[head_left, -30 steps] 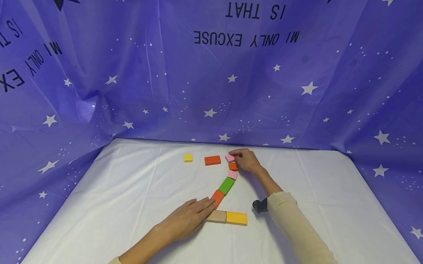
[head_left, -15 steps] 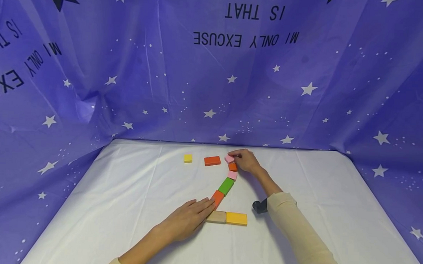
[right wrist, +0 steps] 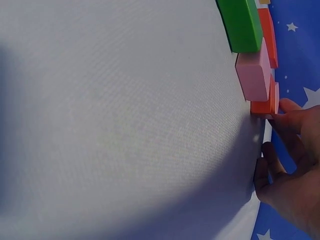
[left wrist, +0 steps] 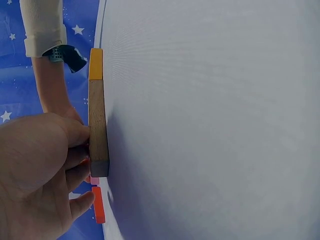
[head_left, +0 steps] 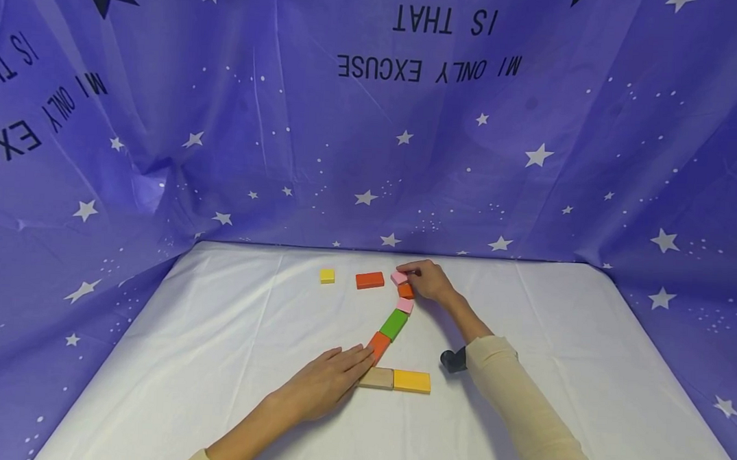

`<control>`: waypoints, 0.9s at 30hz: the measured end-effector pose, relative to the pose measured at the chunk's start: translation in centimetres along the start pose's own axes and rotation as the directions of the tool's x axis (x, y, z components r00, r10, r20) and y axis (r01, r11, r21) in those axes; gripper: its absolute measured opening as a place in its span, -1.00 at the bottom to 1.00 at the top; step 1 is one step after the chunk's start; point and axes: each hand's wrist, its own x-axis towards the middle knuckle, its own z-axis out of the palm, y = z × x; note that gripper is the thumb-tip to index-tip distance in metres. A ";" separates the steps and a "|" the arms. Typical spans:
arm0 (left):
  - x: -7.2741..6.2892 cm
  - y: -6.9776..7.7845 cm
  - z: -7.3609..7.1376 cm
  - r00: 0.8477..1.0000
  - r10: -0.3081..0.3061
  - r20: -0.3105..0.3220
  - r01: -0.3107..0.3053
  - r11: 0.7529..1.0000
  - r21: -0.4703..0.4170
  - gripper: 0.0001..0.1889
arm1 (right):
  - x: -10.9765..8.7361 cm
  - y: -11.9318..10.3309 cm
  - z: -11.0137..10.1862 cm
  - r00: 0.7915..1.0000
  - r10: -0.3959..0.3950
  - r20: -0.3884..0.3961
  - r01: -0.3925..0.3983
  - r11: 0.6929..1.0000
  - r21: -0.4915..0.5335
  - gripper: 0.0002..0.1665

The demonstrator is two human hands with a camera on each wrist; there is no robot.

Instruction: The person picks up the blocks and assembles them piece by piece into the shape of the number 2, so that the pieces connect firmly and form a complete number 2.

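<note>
A bent line of wooden blocks lies on the white cloth. At its far end my right hand pinches a pink block between thumb and finger. Nearer come a small orange block, a second pink block, a green block and a red-orange block. Straight fingers of my left hand rest on the red-orange block's near end. A plain wood block lies beside that hand, end to end with a yellow block; in the left wrist view the thumb meets the plain block.
Left of the line's far end lie a loose red block and a small yellow block. A dark wrist-worn device sticks out by the right sleeve. Behind the table hangs a purple star-print curtain.
The far pink block has shifted very slightly left and nearer with my right fingers. My left hand keeps its place on the blocks.
</note>
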 end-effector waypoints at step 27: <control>0.1 0.0 0.0 0.999 -0.023 0.028 0.024 0.999 -0.026 -0.50 | -1.0 1.6 0.0 0.990 -0.117 -0.074 0.121 0.992 0.045 -0.51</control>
